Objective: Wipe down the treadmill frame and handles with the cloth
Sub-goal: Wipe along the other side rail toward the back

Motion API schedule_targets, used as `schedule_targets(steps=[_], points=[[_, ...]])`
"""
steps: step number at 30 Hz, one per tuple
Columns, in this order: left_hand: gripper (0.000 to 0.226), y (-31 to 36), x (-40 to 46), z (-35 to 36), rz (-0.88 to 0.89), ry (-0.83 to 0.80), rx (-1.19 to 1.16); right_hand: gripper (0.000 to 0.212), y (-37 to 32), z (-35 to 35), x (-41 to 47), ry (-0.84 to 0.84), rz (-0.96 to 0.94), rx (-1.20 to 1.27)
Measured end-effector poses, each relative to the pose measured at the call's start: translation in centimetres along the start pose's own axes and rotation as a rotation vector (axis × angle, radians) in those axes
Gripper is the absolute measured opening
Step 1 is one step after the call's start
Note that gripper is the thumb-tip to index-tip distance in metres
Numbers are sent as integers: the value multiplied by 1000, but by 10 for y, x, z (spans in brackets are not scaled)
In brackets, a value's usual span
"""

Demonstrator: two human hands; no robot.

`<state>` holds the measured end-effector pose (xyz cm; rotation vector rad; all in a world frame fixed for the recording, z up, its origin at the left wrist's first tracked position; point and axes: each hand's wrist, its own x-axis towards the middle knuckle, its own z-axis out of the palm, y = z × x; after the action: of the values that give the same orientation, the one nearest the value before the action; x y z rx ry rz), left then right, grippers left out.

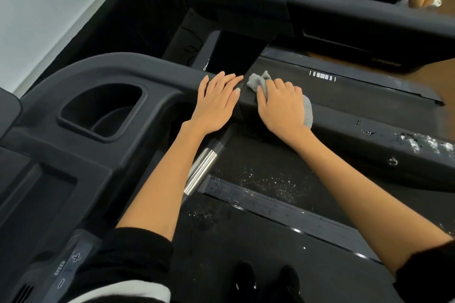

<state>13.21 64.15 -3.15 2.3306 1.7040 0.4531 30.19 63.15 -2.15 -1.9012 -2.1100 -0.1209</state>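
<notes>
White wall [49, 7] at left, wooden floor [443, 76] at right

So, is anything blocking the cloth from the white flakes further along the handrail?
Nothing visible. The right hand presses the grey cloth on the handrail; bare black surface runs to the flakes.

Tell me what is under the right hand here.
Under the right hand lies the grey cloth, pressed onto the black treadmill handrail. Cloth shows beyond the fingertips and past the hand's outer edge; the middle of it, and the rail beneath, are covered.
</notes>
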Motion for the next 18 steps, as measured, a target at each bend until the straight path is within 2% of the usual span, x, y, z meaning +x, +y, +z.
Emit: schedule_targets(steps=[5,11,18], points=[[45,0,1,2,-8,33,-4,47,-8,9,-15,58,-205,-30],[44,0,0,2,-4,26,3,51,7,9,-29,38,-339,-57],[44,0,-2,-2,-16,11,-11,61,46,13,-61,111,-492,-213]])
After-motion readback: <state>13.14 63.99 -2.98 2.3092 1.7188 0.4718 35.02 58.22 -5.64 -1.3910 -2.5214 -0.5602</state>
